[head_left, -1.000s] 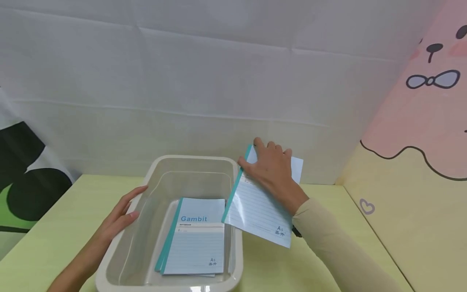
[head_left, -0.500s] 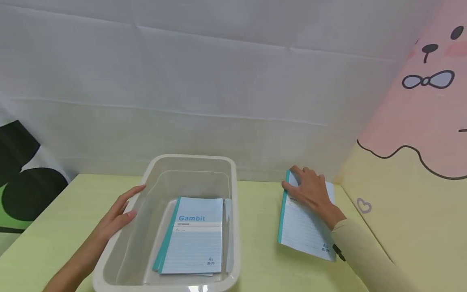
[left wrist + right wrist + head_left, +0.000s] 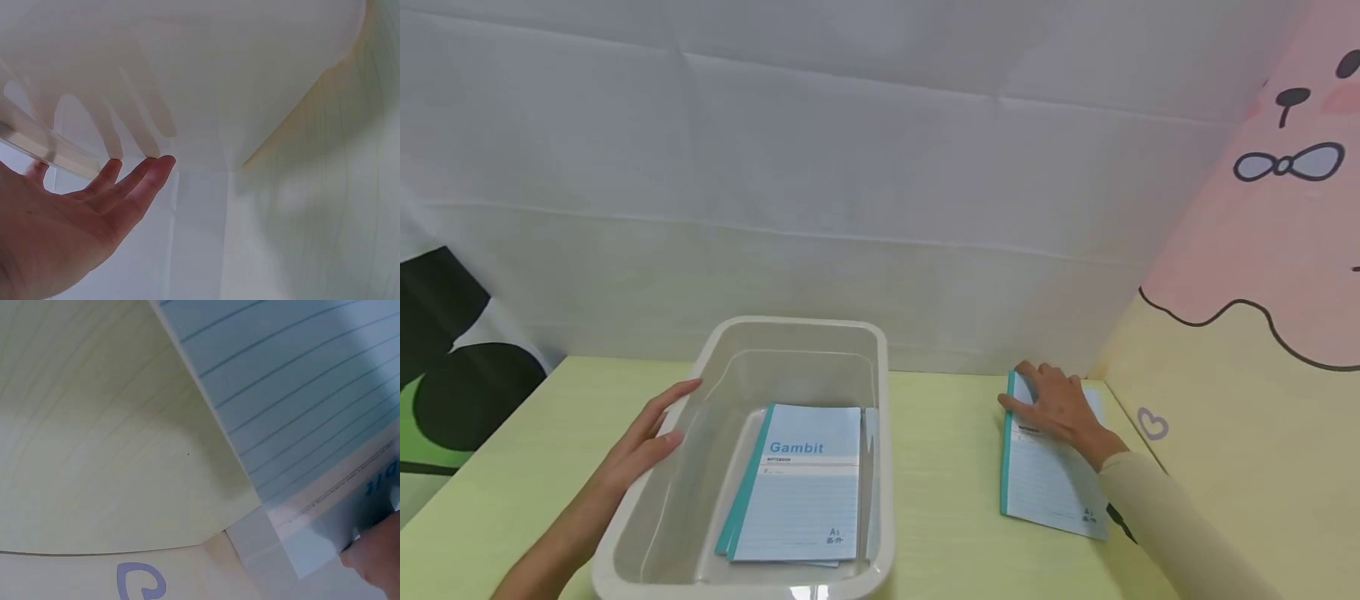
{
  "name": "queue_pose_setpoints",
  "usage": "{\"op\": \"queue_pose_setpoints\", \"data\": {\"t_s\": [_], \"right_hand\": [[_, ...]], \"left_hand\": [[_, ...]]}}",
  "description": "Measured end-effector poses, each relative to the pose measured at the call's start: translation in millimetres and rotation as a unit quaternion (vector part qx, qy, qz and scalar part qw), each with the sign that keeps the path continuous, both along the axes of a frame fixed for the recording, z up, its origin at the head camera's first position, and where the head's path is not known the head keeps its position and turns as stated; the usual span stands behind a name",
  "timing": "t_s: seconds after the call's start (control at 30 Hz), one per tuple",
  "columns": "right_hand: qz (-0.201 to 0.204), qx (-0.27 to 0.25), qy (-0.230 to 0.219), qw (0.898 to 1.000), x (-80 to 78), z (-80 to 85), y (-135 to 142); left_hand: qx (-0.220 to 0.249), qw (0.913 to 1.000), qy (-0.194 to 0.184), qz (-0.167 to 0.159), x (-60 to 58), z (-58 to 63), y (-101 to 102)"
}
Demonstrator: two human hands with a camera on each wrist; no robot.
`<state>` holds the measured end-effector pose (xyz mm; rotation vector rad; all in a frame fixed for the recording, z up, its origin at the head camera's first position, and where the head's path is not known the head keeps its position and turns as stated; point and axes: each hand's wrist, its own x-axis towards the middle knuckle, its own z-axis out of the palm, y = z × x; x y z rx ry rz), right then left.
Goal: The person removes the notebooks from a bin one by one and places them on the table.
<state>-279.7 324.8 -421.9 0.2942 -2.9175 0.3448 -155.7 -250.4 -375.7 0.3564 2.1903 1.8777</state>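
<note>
On the table's right side, my right hand (image 3: pixel 1060 407) grips a light blue notebook (image 3: pixel 1052 487) near its top, with the thumb at the teal spine. In the right wrist view, the ruled cover of this notebook (image 3: pixel 281 406) fills the upper right and casts a shadow. Whether it lies flat is hard to tell. My left hand (image 3: pixel 643 442) rests against the left rim of a whitish plastic tub (image 3: pixel 883 467). The left wrist view shows extended fingers touching the tub's outer wall (image 3: pixel 219 75). Inside the tub lie several similar notebooks (image 3: pixel 805 508), the top one marked "Gambit".
A pale green-yellow table (image 3: pixel 947 500) carries the tub and the notebook. Behind it hangs a white cloth (image 3: pixel 820 167). At right stands a pink and cream printed panel (image 3: pixel 1247 400), close to the right hand. Black printed shapes (image 3: pixel 475 392) show at far left.
My right hand has carried the notebook from over the tub's right rim rightward and down to the table's right side. The left hand has stayed at the rim.
</note>
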Motion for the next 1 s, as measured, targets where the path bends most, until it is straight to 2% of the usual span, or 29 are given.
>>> {"op": "queue_pose_setpoints", "data": {"t_s": [0.33, 0.5, 0.73, 1.0], "right_hand": [[0.041, 0.026, -0.043, 0.998, -13.0, -7.1, 4], [0.036, 0.042, -0.054, 0.997, -15.2, -10.8, 12], [0.033, 0.051, -0.074, 0.995, -13.9, -14.6, 24], [0.023, 0.019, -0.049, 0.998, -12.6, -11.3, 27]], "left_hand": [[0.001, 1.0, 0.003, 0.006, -0.4, 1.7, 1], [0.001, 1.0, 0.008, 0.002, -1.9, 1.4, 1], [-0.005, 0.9999, -0.001, 0.013, -0.5, 0.7, 2], [-0.01, 0.9998, -0.003, 0.019, 2.1, 1.1, 1]]}}
